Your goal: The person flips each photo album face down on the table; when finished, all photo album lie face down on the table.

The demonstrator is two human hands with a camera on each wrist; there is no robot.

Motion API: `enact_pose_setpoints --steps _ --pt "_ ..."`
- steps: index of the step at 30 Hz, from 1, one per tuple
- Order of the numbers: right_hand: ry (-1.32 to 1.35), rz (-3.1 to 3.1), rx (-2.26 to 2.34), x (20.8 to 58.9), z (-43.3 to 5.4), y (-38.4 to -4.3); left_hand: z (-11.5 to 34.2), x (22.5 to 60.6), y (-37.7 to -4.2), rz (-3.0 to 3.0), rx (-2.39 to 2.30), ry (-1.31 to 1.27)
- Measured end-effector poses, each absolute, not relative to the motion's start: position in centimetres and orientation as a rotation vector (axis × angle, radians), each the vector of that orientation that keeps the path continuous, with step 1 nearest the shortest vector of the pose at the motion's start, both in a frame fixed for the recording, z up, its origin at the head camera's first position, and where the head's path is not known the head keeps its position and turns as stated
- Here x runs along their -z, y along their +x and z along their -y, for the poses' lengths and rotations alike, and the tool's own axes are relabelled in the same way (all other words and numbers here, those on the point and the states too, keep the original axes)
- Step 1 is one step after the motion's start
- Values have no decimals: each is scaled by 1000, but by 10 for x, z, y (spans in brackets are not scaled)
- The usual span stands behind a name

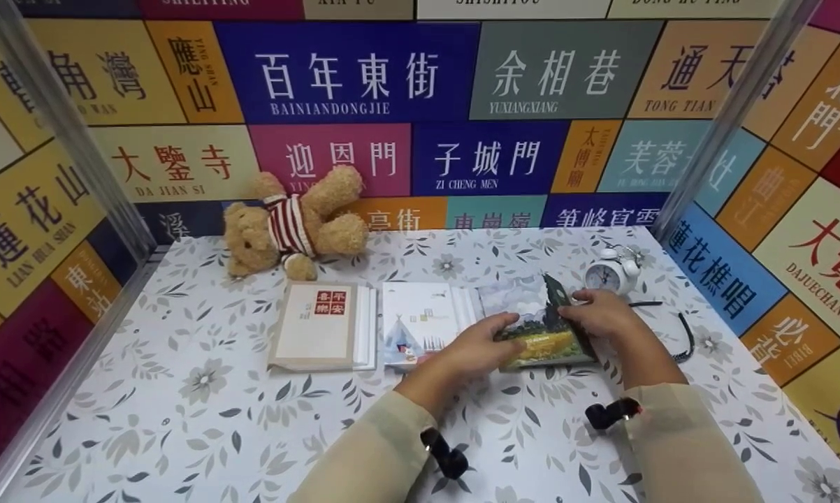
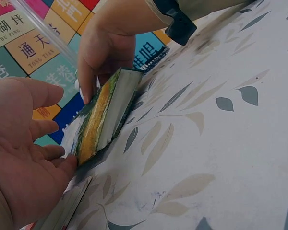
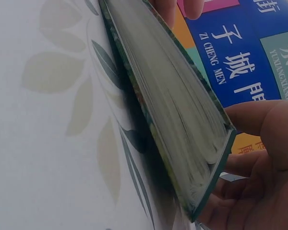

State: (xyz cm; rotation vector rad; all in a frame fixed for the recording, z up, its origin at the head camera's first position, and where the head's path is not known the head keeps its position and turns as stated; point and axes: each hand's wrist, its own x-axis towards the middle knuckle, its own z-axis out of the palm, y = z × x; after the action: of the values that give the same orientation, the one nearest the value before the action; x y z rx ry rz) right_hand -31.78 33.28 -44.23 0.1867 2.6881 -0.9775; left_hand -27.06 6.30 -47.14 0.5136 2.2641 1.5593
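Note:
A hardcover book (image 1: 539, 335) with a painted landscape of clouds, dark trees and a yellow field lies at the right end of a row of books. The left hand (image 1: 479, 346) touches its left side with loosely extended fingers. My right hand (image 1: 605, 318) grips the book at its dark spine, with a digit on the cover. The page block (image 3: 168, 96) faces the right wrist camera, and a shadow lies beneath it. To the left stand a white book (image 1: 420, 314) with a tent drawing and a beige book (image 1: 315, 325) with red square lettering.
A teddy bear (image 1: 291, 227) in a striped shirt lies at the back left. Behind the right hand stands a white alarm clock (image 1: 610, 272). A dark cord (image 1: 685, 335) lies to the right. Lettered panels (image 1: 350, 70) wall in the floral tabletop (image 1: 203, 419).

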Motion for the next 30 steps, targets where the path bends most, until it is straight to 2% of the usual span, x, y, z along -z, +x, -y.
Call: enact_pose_setpoints --steps 7,13,19,30 --pt "182 -2691 1030 442 -331 -315 -67 472 -272 -2219 -1661 451" --pt "20 -2830 1231 442 -313 -315 -59 464 -276 -2175 -1826 346" --pt "-176 -2823 1389 444 -275 -317 -35 453 -285 -2173 -1950 223" --pt "-292 -2742 1406 441 -207 -325 32 449 -298 -2272 -2082 92"
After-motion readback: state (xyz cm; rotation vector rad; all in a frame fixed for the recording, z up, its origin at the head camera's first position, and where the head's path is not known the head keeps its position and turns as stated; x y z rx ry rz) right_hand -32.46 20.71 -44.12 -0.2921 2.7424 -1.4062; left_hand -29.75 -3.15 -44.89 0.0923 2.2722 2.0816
